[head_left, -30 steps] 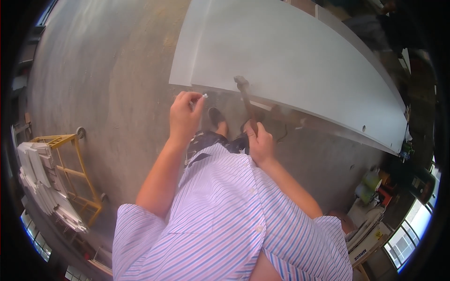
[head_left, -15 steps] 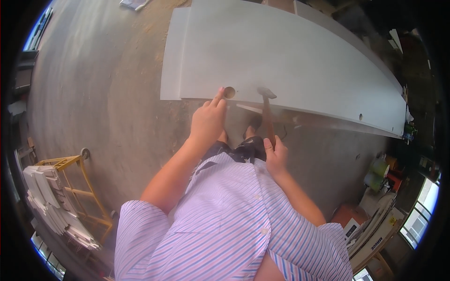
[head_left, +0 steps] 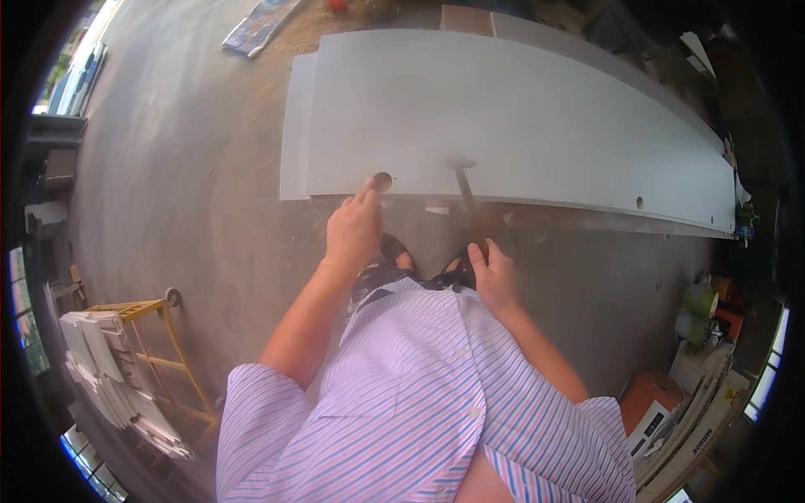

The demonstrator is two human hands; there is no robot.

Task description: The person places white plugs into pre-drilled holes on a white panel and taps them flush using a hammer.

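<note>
My right hand (head_left: pixel 496 272) is closed round the lower end of the handle of a hammer (head_left: pixel 464 184). The hammer's head, slightly blurred, is over the front part of a large white board (head_left: pixel 503 109). My left hand (head_left: pixel 354 225) reaches the board's near edge, left of the hammer. Its fingers are bent and close together, with the fingertips at the left rim of a dark round hole (head_left: pixel 382 182) in the board. Whether they pinch something small is hidden. A second white panel (head_left: pixel 293 134) sticks out from under the board at the left.
Another round hole (head_left: pixel 640 203) sits near the board's right end. A yellow metal trolley (head_left: pixel 163 360) with stacked white strips (head_left: pixel 105 369) stands at the lower left. Boxes and long boards (head_left: pixel 675 419) lean at the lower right. A flat wrapped packet (head_left: pixel 258 25) lies at the far left.
The view has shifted, so the board sits lower in it. The hammer's head has swung slightly left relative to my right hand. My left fingertips stay beside the hole.
</note>
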